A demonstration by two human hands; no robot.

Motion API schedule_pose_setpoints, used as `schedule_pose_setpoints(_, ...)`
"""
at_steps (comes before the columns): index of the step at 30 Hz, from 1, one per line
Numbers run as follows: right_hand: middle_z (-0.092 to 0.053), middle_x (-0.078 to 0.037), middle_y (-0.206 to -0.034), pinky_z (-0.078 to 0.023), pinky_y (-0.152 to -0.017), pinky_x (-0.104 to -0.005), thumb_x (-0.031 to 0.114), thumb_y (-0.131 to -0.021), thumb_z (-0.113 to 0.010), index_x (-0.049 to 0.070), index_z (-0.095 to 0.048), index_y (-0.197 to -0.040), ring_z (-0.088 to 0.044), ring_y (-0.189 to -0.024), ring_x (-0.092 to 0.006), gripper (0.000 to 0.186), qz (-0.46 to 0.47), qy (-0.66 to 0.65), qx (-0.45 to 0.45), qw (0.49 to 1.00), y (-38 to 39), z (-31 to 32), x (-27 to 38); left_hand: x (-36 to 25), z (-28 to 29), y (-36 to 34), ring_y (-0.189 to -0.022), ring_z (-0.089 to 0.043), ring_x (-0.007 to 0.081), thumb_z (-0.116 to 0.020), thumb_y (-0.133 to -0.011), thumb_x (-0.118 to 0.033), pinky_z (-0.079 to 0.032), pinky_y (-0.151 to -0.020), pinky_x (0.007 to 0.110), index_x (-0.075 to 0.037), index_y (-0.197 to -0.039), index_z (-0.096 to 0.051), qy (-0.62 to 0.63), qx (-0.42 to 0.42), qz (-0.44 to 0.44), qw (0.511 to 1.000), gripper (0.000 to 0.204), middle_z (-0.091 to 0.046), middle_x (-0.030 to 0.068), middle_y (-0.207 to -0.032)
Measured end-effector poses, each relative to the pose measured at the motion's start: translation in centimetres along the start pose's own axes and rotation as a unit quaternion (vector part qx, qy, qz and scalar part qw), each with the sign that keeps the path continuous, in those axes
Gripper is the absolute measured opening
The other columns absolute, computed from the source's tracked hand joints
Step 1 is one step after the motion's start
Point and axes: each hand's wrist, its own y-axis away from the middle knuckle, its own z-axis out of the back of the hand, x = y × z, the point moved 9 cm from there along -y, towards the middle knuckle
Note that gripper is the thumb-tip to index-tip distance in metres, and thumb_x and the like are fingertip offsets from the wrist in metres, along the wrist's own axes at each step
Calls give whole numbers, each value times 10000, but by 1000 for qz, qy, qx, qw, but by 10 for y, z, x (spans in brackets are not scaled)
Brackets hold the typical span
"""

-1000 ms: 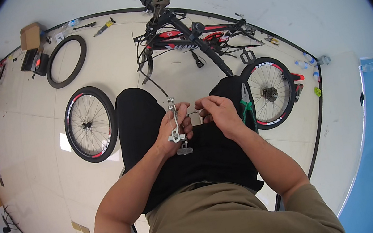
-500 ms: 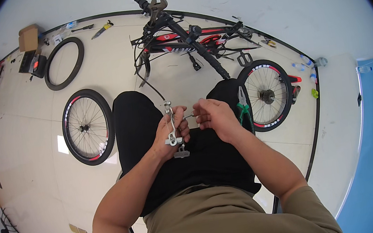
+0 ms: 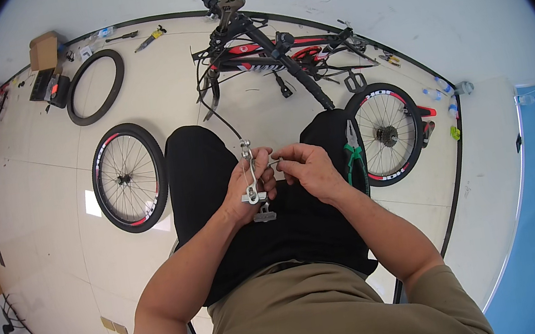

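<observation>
Above my lap, my left hand [image 3: 240, 190] is closed around a silver bicycle brake caliper [image 3: 254, 197]. Its long arm stands upright, with a pad block at the lower end. A black brake cable [image 3: 222, 118] runs from its top up to the bike. My right hand [image 3: 315, 172] pinches a thin metal rod [image 3: 273, 163] between thumb and fingers, its tip reaching toward the caliper; the far end is hidden by my left fingers. On my right thigh lie green-handled pliers [image 3: 352, 153], touched by neither hand.
Ahead lies a red and black bicycle frame [image 3: 244, 50] with its handlebar [image 3: 288, 68] and an adjustable wrench [image 3: 232, 8] resting there. A front wheel [image 3: 129, 178] lies left, a rear wheel [image 3: 386, 135] right. A loose tire [image 3: 96, 87] and open cardboard box [image 3: 44, 51] are farther left.
The view has shifted slightly. My right fingers have changed their hold on the thin rod, the index finger now stretched toward my left hand. The caliper stays in my left hand.
</observation>
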Motion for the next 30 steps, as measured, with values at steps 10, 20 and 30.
schedule_pose_setpoints(10,-710,-81,-957,-531,-722,-289,-85,-843,-519,-28,-683,-1132,-638,-790,-147,337,63,76,-16,995,-2,8,-3,0,0,0,-656,-470,147,-663,-965,-465,-426,-581,319,-73,-1291,-490,13,1,3,1000,539,-430,10,-742)
schedule_pose_setpoints(20,-707,-131,-847,-542,-755,-325,-65,-802,-489,-53,-709,-967,-675,-806,-210,275,54,121,-45,990,4,6,6,-1,0,1,-657,-468,152,-669,-962,-457,-427,-585,324,-72,-1305,-475,19,-2,0,1000,551,-422,14,-743)
schedule_pose_setpoints(30,-703,-139,-817,-537,-712,-328,-65,-792,-488,-56,-701,-937,-671,-753,-203,258,35,131,-21,991,1,7,-2,-2,-1,1,-662,-463,151,-654,-971,-464,-425,-594,324,-69,-1312,-470,13,-2,-1,1000,553,-414,12,-742)
